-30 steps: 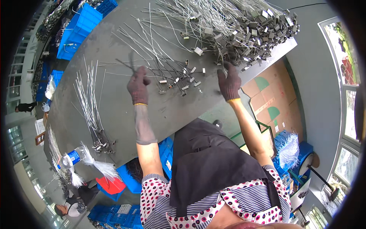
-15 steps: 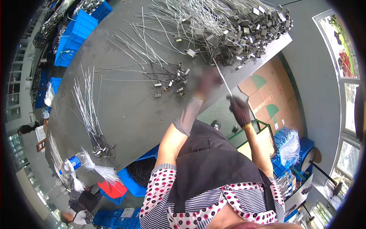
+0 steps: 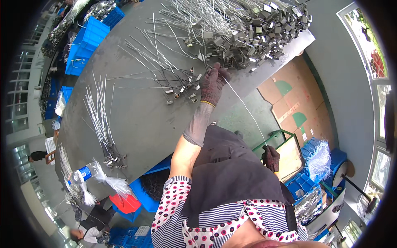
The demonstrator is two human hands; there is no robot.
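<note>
Nearest the body, low on the right beside the dark apron (image 3: 231, 173), the right hand (image 3: 271, 158) in a dark knit glove is clenched around the near end of a thin metal wire (image 3: 246, 108). That wire runs up and to the left in a taut, nearly straight line, off the table and over the green floor, to the left hand (image 3: 214, 84). The left hand, also gloved, with a grey sleeve guard on the forearm, rests at the near edge of the grey table (image 3: 136, 124) with its fingers closed on the wire's far end, just where the wire meets the heap. Just left of that hand lies a loose scatter of wires with small metal end pieces (image 3: 173, 84), some touching one another and fanned toward the far left. Beyond the hand, at the far right of the table, a large tangled pile of wires with small box-shaped fittings (image 3: 252, 29) covers the surface up to its edge. Well apart, on the left part of the table, a neat bundle of straight wires (image 3: 101, 120) lies with its ends gathered toward the near side. A plastic water bottle (image 3: 82, 174) lies at the near left corner. Blue crates (image 3: 89, 41) stand past the table's far left side, and flattened cardboard (image 3: 289, 99) lies on the floor to the right.
</note>
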